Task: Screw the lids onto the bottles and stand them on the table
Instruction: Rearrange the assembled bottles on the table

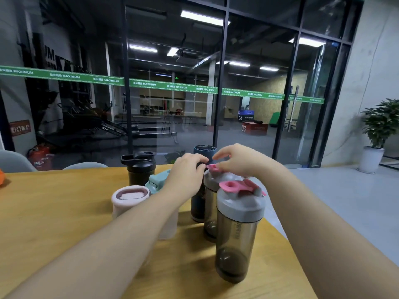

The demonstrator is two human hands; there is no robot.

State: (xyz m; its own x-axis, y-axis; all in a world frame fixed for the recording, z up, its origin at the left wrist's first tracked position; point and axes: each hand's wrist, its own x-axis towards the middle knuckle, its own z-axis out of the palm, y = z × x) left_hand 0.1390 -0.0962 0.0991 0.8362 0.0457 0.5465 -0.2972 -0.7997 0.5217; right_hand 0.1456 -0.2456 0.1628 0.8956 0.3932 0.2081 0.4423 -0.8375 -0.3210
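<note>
The dark bottle [197, 203] stands upright on the surface [54, 212], its long axis vertical, directly below both hands. The left hand [186, 169] fingers and right hand [235, 159] fingers close around its lid [203, 164] from opposite sides, equally near.

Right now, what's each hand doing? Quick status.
Left hand: fingers curled on a dark lid, gripping it.
Right hand: pinching the same lid from the other side; the bottle under it is mostly hidden.
</note>
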